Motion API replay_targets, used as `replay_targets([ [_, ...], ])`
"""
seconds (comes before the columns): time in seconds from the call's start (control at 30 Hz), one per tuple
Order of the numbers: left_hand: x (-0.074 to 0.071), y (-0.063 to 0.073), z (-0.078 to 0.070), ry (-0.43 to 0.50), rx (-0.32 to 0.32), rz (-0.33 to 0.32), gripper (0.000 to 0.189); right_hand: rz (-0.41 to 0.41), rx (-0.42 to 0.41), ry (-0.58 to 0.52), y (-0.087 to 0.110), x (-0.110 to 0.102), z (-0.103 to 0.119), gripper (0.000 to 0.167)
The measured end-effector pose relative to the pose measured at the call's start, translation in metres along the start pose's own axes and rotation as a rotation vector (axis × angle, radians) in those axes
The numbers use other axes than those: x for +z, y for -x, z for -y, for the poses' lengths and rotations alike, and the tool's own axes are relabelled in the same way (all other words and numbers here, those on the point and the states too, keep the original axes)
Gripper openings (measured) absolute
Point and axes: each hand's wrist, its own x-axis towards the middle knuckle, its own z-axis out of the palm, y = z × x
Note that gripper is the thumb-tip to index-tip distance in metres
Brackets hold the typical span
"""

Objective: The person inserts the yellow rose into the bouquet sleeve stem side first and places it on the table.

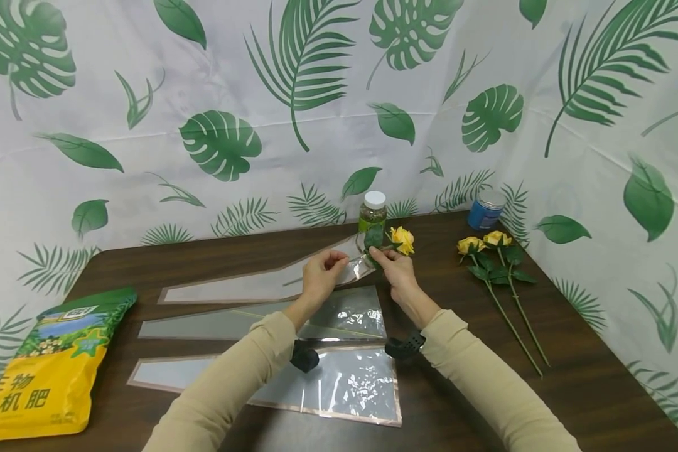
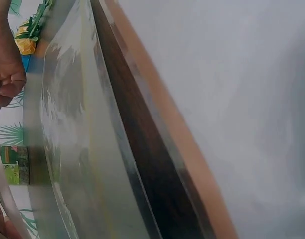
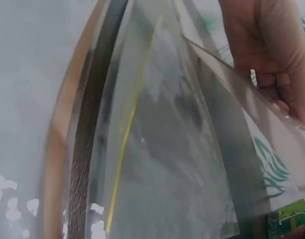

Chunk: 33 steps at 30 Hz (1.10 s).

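Note:
A yellow rose lies at the wide end of a clear, tapered flower sleeve, its bloom outside the opening and a dark leaf standing up beside it. A thin stem line shows along the sleeve. My right hand pinches the rose just below its bloom, at the sleeve's mouth. With thumb and fingertips, my left hand pinches the sleeve's raised edge. In the right wrist view, the left hand is above the lifted film. The exact grip points are partly hidden.
Two more sleeves, a middle one and a near one, lie under my forearms. Two yellow roses rest on the right. A white-capped jar and a blue can stand behind. A yellow-green fertilizer bag lies left.

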Motion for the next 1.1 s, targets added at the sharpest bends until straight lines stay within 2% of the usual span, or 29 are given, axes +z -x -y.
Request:
replay_targets([
  [0.1, -0.0026, -0.0003, 0.0006, -0.001, -0.011, 0.003, 0.010, -0.009, 0.007, -0.082, -0.0006, 0.0026, 0.0012, 0.019],
  [0.2, -0.0035, -0.0010, 0.0000, -0.002, -0.009, -0.001, 0.010, -0.025, -0.021, -0.172, -0.0004, 0.0036, 0.0036, 0.023],
  [0.37, -0.0045, -0.0017, -0.0022, -0.009, -0.001, -0.007, 0.011, -0.040, -0.078, -0.226, 0.0007, 0.0061, 0.0063, 0.027],
  [0.67, -0.0019, 0.0006, -0.0069, 0.011, 0.020, 0.020, 0.011, -0.007, 0.047, -0.168, 0.0020, 0.0059, -0.0013, 0.025],
  [0.93, -0.0037, 0.0009, -0.0034, 0.034, -0.033, 0.000, 0.010, 0.048, 0.092, -0.329, 0.0033, 0.0039, 0.0000, 0.016],
  [1.0, -0.0049, 0.0008, -0.0033, 0.032, -0.035, -0.004, 0.011, 0.055, 0.084, -0.359, 0.0041, 0.0019, 0.0012, 0.022],
  [1.1, -0.0064, 0.0008, -0.0038, 0.025, -0.030, -0.006, 0.011, 0.042, 0.029, -0.379, 0.0057, -0.0008, 0.0027, 0.039],
])
